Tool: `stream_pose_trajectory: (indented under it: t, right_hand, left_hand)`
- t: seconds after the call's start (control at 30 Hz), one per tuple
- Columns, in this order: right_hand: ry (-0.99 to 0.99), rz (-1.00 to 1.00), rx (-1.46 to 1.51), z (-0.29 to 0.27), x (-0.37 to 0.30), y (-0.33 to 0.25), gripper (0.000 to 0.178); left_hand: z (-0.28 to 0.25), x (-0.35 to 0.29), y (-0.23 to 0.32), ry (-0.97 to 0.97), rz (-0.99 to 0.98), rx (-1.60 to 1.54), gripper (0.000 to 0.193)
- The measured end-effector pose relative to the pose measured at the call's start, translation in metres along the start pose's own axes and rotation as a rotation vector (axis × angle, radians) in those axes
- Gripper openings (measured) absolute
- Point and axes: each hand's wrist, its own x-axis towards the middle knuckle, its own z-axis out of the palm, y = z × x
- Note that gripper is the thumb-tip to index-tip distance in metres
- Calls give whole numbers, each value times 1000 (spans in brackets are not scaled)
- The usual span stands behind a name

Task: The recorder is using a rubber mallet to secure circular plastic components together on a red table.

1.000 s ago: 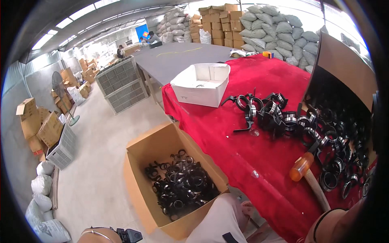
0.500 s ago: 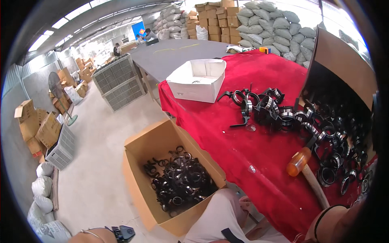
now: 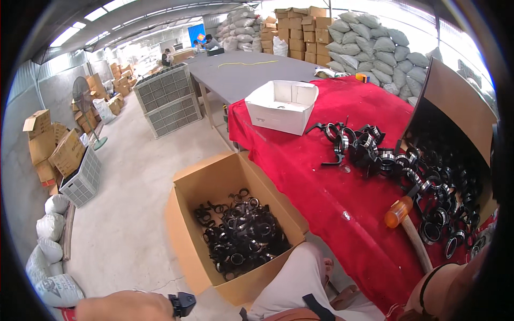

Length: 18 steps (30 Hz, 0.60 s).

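Observation:
At the lower left edge, my left hand and forearm (image 3: 126, 307) show only as a blurred rounded part, with a small black device (image 3: 183, 304) beside it; its fingers are hidden. My right hand (image 3: 463, 283) lies at the lower right rim, a thin black band around the wrist. Its fingers run out of the picture, close to a heap of black ring-shaped parts with silver inner bands (image 3: 436, 214). Near that heap, a hammer with an orange head (image 3: 399, 212) and wooden handle rests on the red cloth (image 3: 321, 198). What either hand holds cannot be seen.
An open cardboard box (image 3: 184, 230) of similar black rings stands on the floor before my knees. On the table sit a white carton (image 3: 281, 119) and a tipped cardboard box (image 3: 455, 101). Grey crates (image 3: 168, 101), a fan (image 3: 82, 96) and stacked sacks (image 3: 369, 45) stand farther off.
The whole view has shifted, so table and boxes sit farther right. My left arm has come higher and farther right into the picture. The hammer and rings have stayed in place.

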Motion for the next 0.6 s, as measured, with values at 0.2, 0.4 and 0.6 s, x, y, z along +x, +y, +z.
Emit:
stream_pose_trajectory:
  t: [0.2, 0.4, 0.6]
  right_hand:
    - [131, -54, -61, -34, 10, -28, 24]
    - [237, -74, -180, -79, 17, -52, 26]
    - [236, -149, -214, -111, 16, -73, 27]
  left_hand:
    - [-11, -63, -14, 137, -296, -59, 16]
    - [-3, -152, -82, 453, -1038, 307, 21]
    - [11, -305, -133, -86, -1566, 834, 33]
